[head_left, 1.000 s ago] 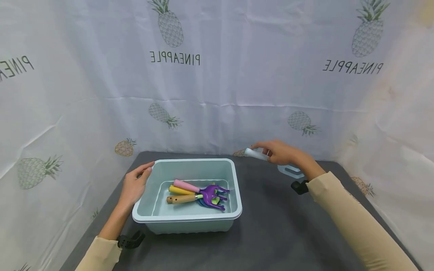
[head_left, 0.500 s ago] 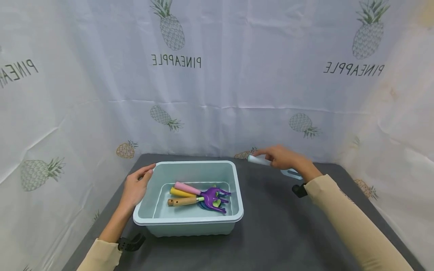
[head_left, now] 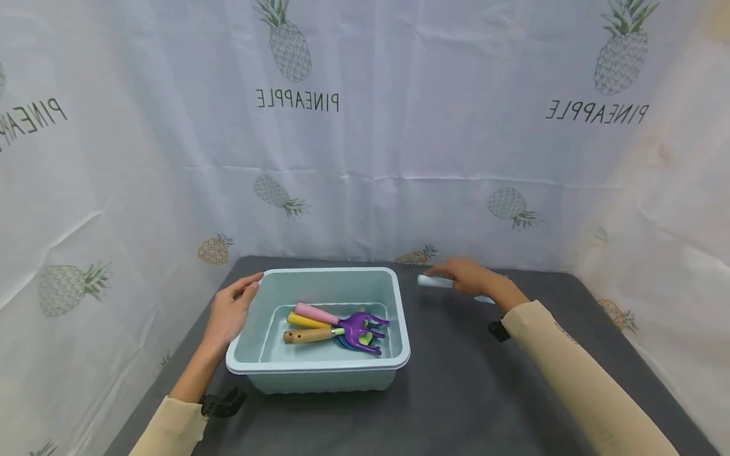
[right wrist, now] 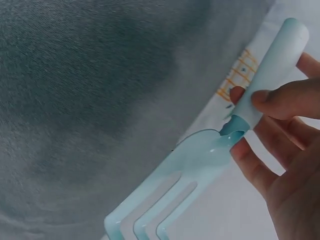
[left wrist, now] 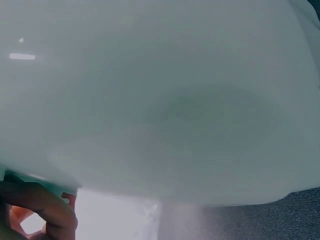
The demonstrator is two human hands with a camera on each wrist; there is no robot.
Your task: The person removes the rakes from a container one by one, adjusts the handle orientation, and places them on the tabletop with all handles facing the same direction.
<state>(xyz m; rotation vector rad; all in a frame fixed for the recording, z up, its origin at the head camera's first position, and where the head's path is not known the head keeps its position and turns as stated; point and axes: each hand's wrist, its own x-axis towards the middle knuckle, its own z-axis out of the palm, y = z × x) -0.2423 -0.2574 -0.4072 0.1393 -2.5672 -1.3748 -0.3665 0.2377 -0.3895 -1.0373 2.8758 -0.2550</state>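
A pale blue hand fork (right wrist: 207, 150) is in my right hand (head_left: 472, 277), over the dark table to the right of the bin. In the right wrist view, thumb and fingers pinch its pale handle (right wrist: 277, 67), with the slotted head pointing down and left. My left hand (head_left: 227, 313) holds the left rim of a pale green plastic bin (head_left: 319, 366). The bin's wall fills most of the left wrist view, with curled fingers (left wrist: 55, 207) at its edge. Inside the bin lie garden tools: a purple fork head (head_left: 355, 330), plus pink (head_left: 313, 312), yellow (head_left: 307, 322) and wooden (head_left: 308, 335) handles.
A dark grey cloth covers the table (head_left: 456, 392). White curtains (head_left: 365, 126) printed with pineapples stand behind it and along both sides. The bin sits left of the middle, near the back.
My right hand has come down closer to the table with the hand fork, its handle now lying flatter. My left hand stays on the bin's rim.
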